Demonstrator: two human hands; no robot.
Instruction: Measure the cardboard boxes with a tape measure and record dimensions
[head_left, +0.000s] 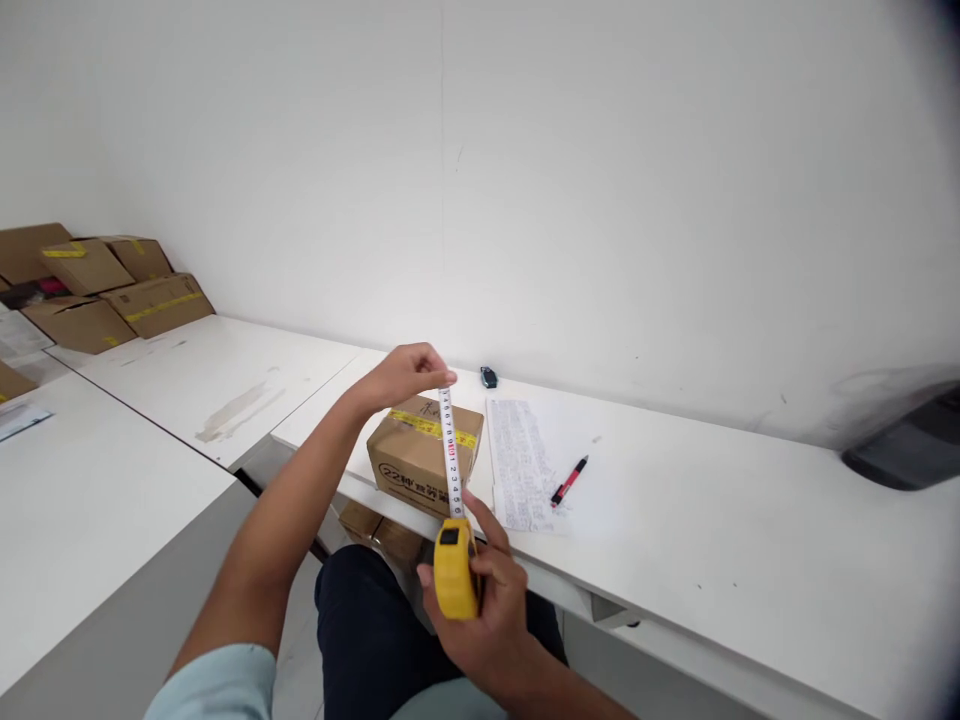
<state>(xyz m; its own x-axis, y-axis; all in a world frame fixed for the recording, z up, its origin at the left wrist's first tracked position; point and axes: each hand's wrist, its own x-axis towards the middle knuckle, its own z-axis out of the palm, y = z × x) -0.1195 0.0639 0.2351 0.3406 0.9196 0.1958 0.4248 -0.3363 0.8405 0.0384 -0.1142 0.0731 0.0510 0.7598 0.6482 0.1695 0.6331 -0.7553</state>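
A yellow tape measure (pixel 456 575) is gripped in my right hand (pixel 495 610), in front of the desk's front edge. Its white blade (pixel 452 470) runs out away from me, over the top of a small cardboard box (pixel 416 470) with yellow tape and dark printing. My left hand (pixel 416 372) pinches the far end of the blade between thumb and fingers, just beyond the box's back edge. My right index finger lies along the blade near the casing. Whether the blade touches the box I cannot tell.
Right of the box lies a handwritten sheet (pixel 519 465) with a red and black pen (pixel 570 481). A dark key fob (pixel 489 377) is near the wall. Several cardboard boxes (pixel 161 305) are piled at far left. A dark object (pixel 904 440) stands at far right.
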